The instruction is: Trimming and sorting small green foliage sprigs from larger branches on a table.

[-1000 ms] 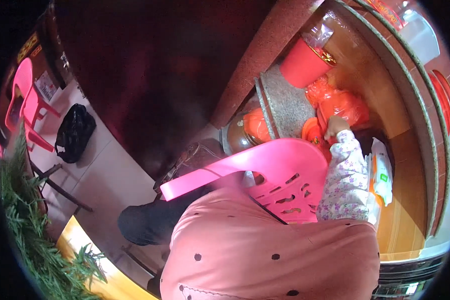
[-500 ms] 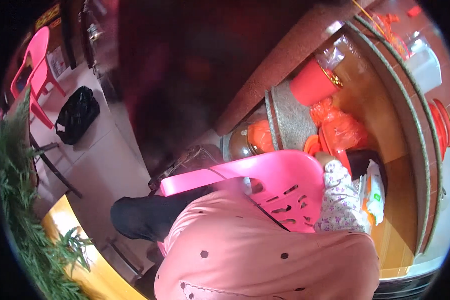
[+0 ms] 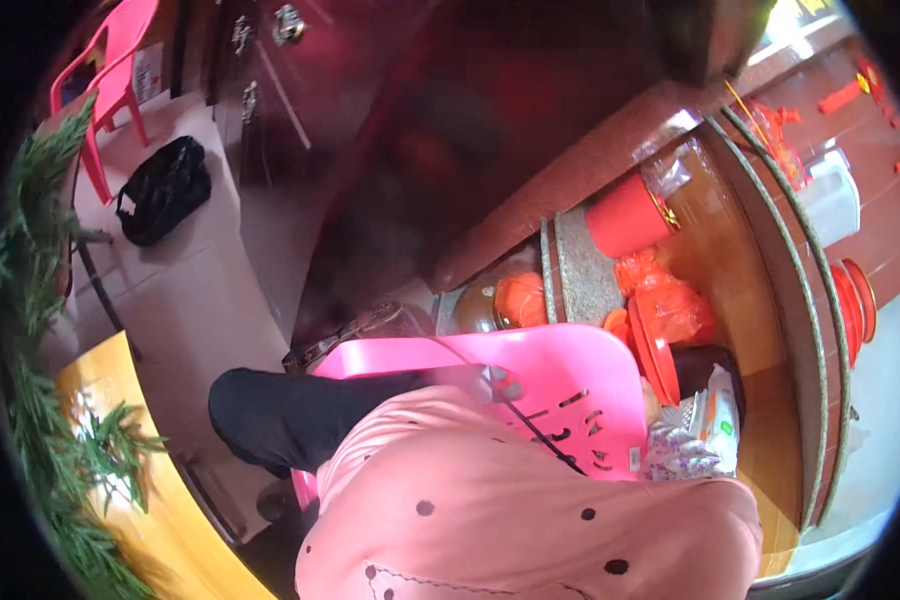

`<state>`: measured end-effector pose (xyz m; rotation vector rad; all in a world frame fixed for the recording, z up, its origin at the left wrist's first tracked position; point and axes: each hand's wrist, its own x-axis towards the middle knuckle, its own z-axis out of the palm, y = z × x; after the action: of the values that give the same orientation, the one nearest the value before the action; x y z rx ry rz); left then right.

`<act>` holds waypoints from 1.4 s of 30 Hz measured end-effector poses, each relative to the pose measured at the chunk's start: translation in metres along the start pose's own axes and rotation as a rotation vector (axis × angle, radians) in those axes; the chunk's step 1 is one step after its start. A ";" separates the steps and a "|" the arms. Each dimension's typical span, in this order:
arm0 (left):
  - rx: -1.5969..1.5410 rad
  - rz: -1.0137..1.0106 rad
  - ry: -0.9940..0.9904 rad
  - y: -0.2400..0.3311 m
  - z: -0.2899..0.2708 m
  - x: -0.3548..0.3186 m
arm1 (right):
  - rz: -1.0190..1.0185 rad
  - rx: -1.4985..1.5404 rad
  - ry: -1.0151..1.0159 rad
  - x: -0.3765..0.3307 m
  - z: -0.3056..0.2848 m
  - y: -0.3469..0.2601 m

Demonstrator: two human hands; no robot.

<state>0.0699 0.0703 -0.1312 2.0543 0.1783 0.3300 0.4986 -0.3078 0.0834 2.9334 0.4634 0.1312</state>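
Observation:
My right hand [image 3: 652, 402] shows only in small part past the right edge of a pink plastic chair [image 3: 590, 365]. Its arm wears a white sleeve [image 3: 682, 455] with purple flowers, and the fingers are hidden. Close above the hand, a red plastic lid or basin [image 3: 655, 345] stands tilted beside crumpled red plastic bags [image 3: 670, 300]. Next to the sleeve lie a white and orange soft packet [image 3: 720, 415] and a grey perforated basket [image 3: 678, 412]. My pink dotted garment [image 3: 510, 530] covers the lower middle, with a dark trouser leg [image 3: 290, 415] to its left. My left hand is out of sight.
A red bucket [image 3: 630, 215] stands on the wooden shelf [image 3: 745, 260] at the right, bounded by a curved stone-like edge [image 3: 820, 350]. Large dark panels [image 3: 410, 170] fill the top. On the left are a black bag [image 3: 165, 190], another pink chair [image 3: 115, 80] and green foliage [image 3: 45, 400].
The view has shifted. My right hand has drawn back toward me from the red things and now lies mostly behind the chair's edge. More of the red lid or basin shows.

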 end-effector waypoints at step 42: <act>-0.054 -0.849 0.868 0.182 0.154 -0.137 | -2.427 0.445 -0.302 -0.308 -0.077 -0.656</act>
<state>-0.0155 -0.1822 -0.0635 1.4790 1.4808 0.6416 0.0022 0.2221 0.0225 0.6370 3.1711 -0.6742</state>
